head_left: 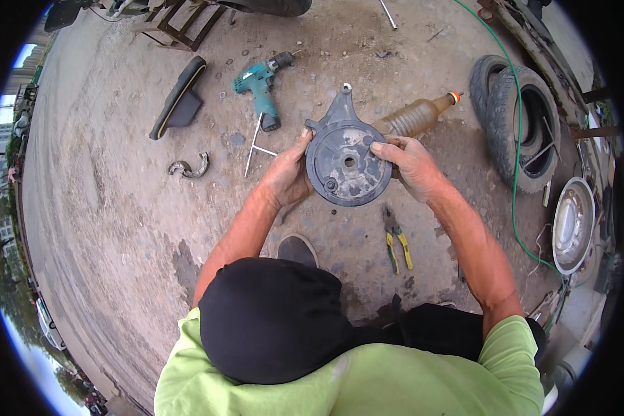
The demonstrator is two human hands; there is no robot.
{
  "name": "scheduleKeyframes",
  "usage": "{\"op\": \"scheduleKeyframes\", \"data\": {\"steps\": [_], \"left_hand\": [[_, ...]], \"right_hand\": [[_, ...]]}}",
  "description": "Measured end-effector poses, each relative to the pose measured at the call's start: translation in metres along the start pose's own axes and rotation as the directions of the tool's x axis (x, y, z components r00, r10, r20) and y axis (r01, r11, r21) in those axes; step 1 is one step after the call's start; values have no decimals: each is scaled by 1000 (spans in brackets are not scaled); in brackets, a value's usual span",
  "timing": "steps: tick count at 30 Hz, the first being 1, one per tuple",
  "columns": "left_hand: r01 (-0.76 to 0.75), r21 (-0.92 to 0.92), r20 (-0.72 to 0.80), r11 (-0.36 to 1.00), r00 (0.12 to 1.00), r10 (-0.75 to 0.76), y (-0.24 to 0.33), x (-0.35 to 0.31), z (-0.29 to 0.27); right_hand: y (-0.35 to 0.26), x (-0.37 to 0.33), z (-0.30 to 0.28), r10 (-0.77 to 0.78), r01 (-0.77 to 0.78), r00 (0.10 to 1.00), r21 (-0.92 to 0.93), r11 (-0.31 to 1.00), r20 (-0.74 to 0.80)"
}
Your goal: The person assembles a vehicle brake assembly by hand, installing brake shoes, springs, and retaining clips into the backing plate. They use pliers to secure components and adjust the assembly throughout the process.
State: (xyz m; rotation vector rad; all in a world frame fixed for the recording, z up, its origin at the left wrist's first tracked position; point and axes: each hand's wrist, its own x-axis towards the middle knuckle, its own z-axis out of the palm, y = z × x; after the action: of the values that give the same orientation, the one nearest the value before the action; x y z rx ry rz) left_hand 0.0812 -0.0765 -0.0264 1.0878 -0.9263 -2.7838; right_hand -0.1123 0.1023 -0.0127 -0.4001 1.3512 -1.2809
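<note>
Between my two hands I hold a round grey drum brake plate (347, 177) with a lever-like arm pointing away from me and a hole in its centre. My left hand (289, 170) grips its left rim, thumb on the upper edge. On the right side my right hand (412, 164) is closed on it, with the thumb pressed on the face near a small round boss. The fingers under the plate are hidden. A metal T-handle wrench (254, 145) lies just left of my left hand. Behind my right hand rests a plastic bottle of brown liquid (417, 118).
Pliers (395, 239) with yellow-green handles lie near my feet. A teal cordless drill (260, 87), a dark padded part (178, 100) and a curved brake shoe (189, 166) are to the left. Tyres (523, 125), a green hose (516, 173) and a metal basin (573, 225) line the right.
</note>
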Motion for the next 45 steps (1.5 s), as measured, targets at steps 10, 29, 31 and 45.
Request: {"op": "scheduleKeyframes", "data": {"steps": [10,29,31,45], "left_hand": [[-99,-15,47,995,994,99,-23,9,-17],[-224,371,-45,901,965,258,21,-2,-42],[-201,492,-103,847,953,286,26,-7,-51],[60,998,-67,35,710,701,-41,-18,-145]], "right_hand": [[-23,13,15,57,-63,997,-153,986,-44],[-1,32,45,19,-20,999,28,999,41],[-16,27,54,-13,10,1000,193,981,13],[-43,34,-15,-112,201,962,365,909,-251]]}}
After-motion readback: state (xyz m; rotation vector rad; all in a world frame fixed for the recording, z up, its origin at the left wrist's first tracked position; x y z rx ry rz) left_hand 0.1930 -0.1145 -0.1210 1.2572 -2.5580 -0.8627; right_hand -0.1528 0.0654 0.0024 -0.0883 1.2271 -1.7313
